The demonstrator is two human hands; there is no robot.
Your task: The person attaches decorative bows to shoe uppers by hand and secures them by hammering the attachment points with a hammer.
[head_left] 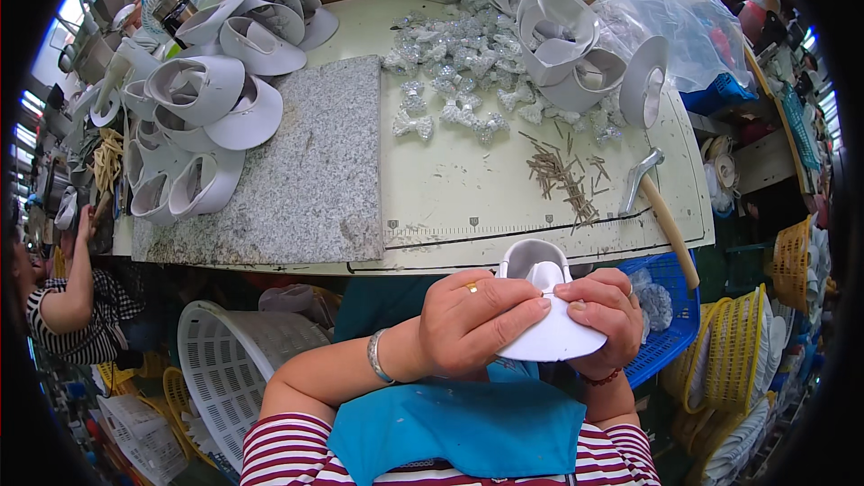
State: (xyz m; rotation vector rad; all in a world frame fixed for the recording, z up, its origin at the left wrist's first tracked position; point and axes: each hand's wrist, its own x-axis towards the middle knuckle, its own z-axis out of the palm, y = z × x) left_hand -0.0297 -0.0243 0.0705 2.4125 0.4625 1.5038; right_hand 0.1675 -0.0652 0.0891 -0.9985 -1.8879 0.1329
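Note:
A white shoe upper (560, 342) is held in front of my chest, just off the near edge of the table. My left hand (477, 319) is closed on its left side, with the thumb and fingers pressed near the throat. On the other side, my right hand (607, 319) grips it, its thumb close to the left fingertips. A small dark mark shows between the fingertips, too small to make out. The upper's rounded collar (534, 250) points toward the table and its flared edge toward me. My fingers hide parts of both sides.
White uppers (196, 90) are piled at left beside a grey stone slab (315, 162). Silvery bows (459, 81) and thin brown sticks (567, 180) lie on the table (441, 184). A hammer (661, 216) overhangs the right edge. Baskets (670, 342) stand below; another person (72, 306) is at far left.

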